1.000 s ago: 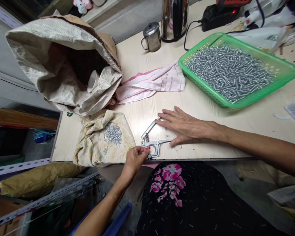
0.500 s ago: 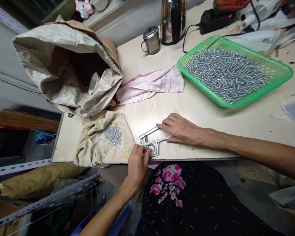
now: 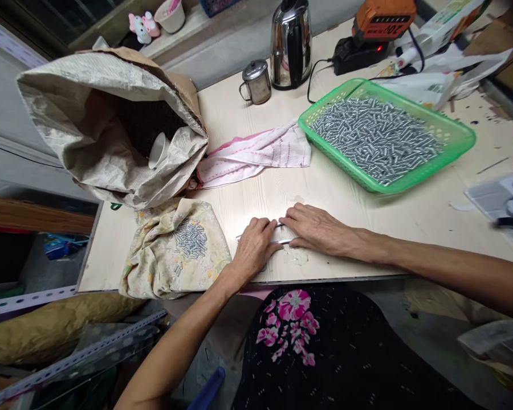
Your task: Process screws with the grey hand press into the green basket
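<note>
On the table near its front edge lies a silver metal tool (image 3: 287, 233) with two long handles; my hands cover most of it. My left hand (image 3: 254, 246) is closed over the tool's left part, hiding its spring and loop. At the handle ends my right hand (image 3: 314, 228) grips the tool, thumb on the near handle and fingers on the far one. The two handles stand apart between my hands. Left of my left hand, a small heap of short metal pins (image 3: 191, 239) sits on a crumpled yellow floral cloth (image 3: 147, 259).
A green basket (image 3: 453, 139) full of similar pins stands at the right. At the left is a large open sack (image 3: 72, 114) with a white cup (image 3: 158, 150) inside. Behind are a pink-striped towel (image 3: 265, 151), a metal mug (image 3: 257, 85), a kettle (image 3: 288, 48) and a battery charger (image 3: 354, 56).
My left hand has moved up and right from the tool's loop onto its body, closing over it. My right hand stays on the handles. The camera view has shifted slightly.
</note>
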`<state>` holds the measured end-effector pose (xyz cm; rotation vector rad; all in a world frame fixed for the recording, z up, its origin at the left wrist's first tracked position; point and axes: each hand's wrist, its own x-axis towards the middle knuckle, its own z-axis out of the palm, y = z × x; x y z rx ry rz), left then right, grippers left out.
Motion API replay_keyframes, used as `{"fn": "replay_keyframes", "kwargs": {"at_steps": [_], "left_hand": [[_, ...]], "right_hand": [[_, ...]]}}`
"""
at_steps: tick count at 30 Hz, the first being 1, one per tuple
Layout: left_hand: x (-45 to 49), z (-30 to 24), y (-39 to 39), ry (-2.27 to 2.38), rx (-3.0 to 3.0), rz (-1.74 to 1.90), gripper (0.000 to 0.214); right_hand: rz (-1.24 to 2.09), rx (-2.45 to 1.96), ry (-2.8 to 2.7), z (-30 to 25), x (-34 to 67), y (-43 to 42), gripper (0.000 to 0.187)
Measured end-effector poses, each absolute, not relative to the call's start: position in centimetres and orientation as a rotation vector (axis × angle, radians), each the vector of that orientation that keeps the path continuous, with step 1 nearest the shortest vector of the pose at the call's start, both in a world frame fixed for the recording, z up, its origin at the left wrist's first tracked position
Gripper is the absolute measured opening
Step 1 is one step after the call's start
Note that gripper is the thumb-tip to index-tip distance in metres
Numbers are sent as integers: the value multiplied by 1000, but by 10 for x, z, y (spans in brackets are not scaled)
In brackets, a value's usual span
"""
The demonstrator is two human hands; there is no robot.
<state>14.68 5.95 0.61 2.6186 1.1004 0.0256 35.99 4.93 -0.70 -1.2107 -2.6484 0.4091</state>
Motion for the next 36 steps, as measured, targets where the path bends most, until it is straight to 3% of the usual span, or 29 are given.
{"fn": "replay_keyframes", "kwargs": {"at_steps": [3,7,9,11,15,19,26,30,33,36], "left_hand": [[151,4,62,1106,2590,94,24],[156,1,66,1177,2580,138,17],[156,0,67,1188,2586,137,17],[155,-3,62,1226,2595,178,22],[153,-15,32,1298,2634,347,41],[155,-28,-7,1210,2644,369,54],[157,-30,-17,1176,2552,398,60],[158,-24,-20,1153,2499,393,59],[148,-16,-34,1038,2484,456,40],[115,-8,-46,1017,2567,653,24]], "right_hand": [[368,-1207,-2626,-17,356,53,11],[402,-1165,-2570,-25,351,57,29],[385,-1188,-2553,-24,353,60,27],[394,-1191,-2551,-20,358,64,20],[507,-1120,-2610,-15,373,80,47],[482,-1208,-2583,-20,376,100,31],[154,-1347,-2596,-9,350,120,18],[191,-944,-2788,11,309,99,11],[289,-489,-2918,16,278,81,5],[292,-338,-2951,8,259,76,12]]}}
